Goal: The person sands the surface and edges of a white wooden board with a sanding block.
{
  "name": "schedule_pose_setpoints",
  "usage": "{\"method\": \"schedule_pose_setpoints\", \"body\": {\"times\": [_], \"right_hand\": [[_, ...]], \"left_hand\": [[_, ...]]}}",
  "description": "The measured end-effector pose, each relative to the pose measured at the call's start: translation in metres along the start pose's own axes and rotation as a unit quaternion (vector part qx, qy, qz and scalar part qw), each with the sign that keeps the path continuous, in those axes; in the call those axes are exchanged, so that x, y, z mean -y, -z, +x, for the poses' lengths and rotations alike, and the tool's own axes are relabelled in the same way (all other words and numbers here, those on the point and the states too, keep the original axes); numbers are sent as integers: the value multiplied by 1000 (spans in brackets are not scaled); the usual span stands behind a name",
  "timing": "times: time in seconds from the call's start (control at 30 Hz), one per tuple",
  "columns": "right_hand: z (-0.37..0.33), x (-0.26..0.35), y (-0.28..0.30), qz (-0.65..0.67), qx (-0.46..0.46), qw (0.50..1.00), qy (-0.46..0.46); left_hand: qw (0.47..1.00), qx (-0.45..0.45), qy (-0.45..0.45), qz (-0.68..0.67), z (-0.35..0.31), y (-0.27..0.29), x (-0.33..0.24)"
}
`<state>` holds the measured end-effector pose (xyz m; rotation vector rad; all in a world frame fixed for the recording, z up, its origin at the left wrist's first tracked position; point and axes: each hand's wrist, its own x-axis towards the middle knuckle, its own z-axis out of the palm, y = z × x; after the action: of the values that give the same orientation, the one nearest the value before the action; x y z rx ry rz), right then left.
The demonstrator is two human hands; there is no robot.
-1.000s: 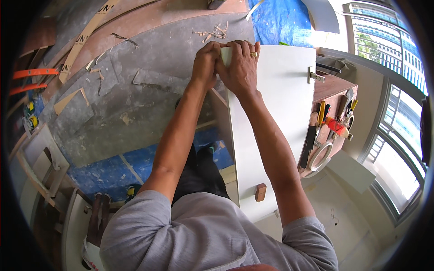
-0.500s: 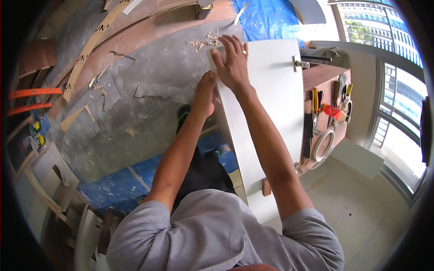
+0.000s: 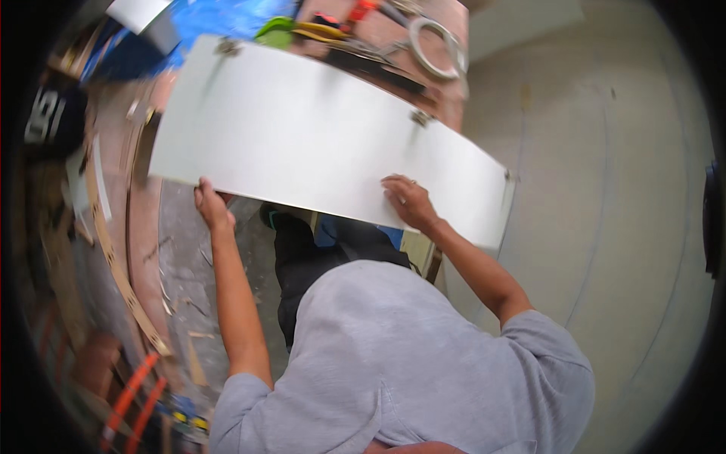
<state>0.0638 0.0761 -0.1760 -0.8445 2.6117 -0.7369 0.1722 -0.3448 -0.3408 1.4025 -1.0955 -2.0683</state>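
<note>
A long white cabinet door [image 3: 302, 125] lies crosswise in front of me, with metal hinges [image 3: 420, 118] along its far edge. My left hand [image 3: 214, 206] grips the near edge towards its left end, thumb on top and the other fingers partly hidden underneath. On the right half of the door, close to the same edge, my right hand [image 3: 408, 201] rests on the white face with its fingers loosely bent and slightly apart. What supports the door from below is mostly hidden.
Beyond the door, a wooden work surface [image 3: 454, 94] carries blurred tools and a pale ring-shaped roll [image 3: 437, 49]. A blue sheet [image 3: 208, 19] lies at the far left. On the left are a long wooden strip [image 3: 113, 253], scraps and orange bars [image 3: 130, 397].
The door now lies crosswise in my view rather than lengthwise, and the whole scene has swung round. My hands have moved apart, the left to the left and the right along the near edge.
</note>
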Motion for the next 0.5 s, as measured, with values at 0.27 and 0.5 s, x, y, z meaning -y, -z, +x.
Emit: {"method": "schedule_pose_setpoints", "body": {"times": [0.27, 0.5], "right_hand": [[-115, -91, 23, -38, -76, 986, -142], [-102, -127, 1, 26, -91, 987, -132]], "left_hand": [[974, 40, 120, 189, -68, -36, 37], [961, 36, 175, 213, -136, -77, 86]]}}
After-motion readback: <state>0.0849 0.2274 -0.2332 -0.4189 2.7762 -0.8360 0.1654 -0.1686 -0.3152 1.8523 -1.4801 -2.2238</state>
